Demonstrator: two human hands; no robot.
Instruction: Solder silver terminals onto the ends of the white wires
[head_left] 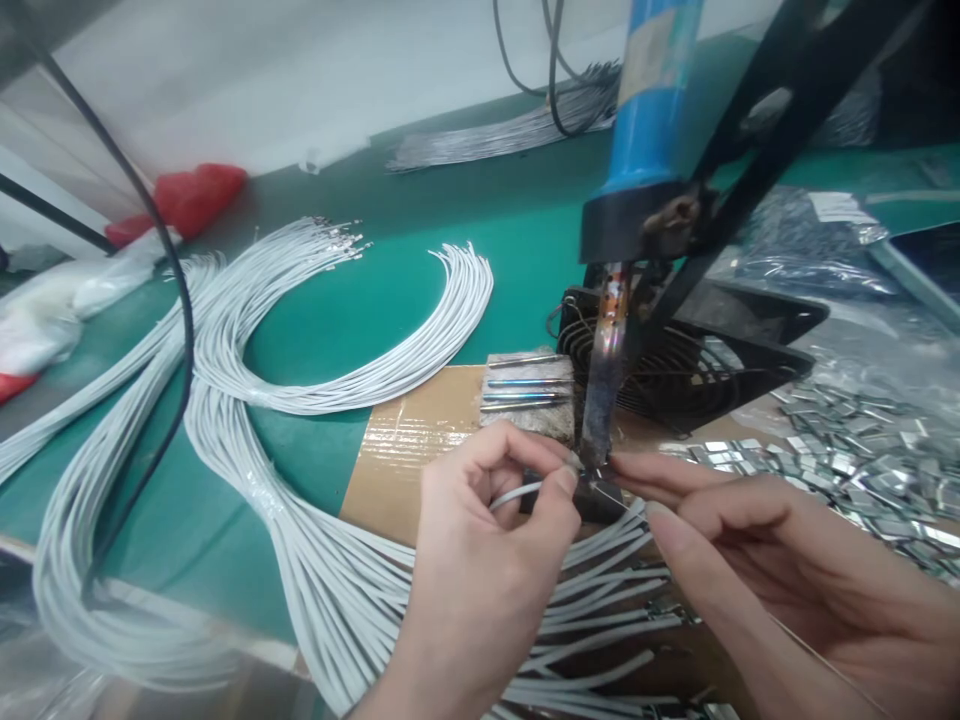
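Between thumb and index finger of my left hand [495,560], pinched closed, is a white cable [517,492], its end beside the tip of a soldering iron [604,390]. The iron has a blue handle and points straight down from a black stand. My right hand [780,560] is closed on a thin solder wire [814,655] that trails across the palm; its fingertips are just right of the iron's tip. Fingers partly hide the cable end. Below both hands a bundle of white cables [352,560] fans out, with small metal parts at some ends.
A pad holding several metal rods [525,400] lies on brown cardboard [416,430] left of the iron. Behind the iron stands a black fan [675,360]. Small shiny metal pieces [847,450] are heaped at right. A black cord [176,270] hangs at left; grey cables [487,140] lie behind.
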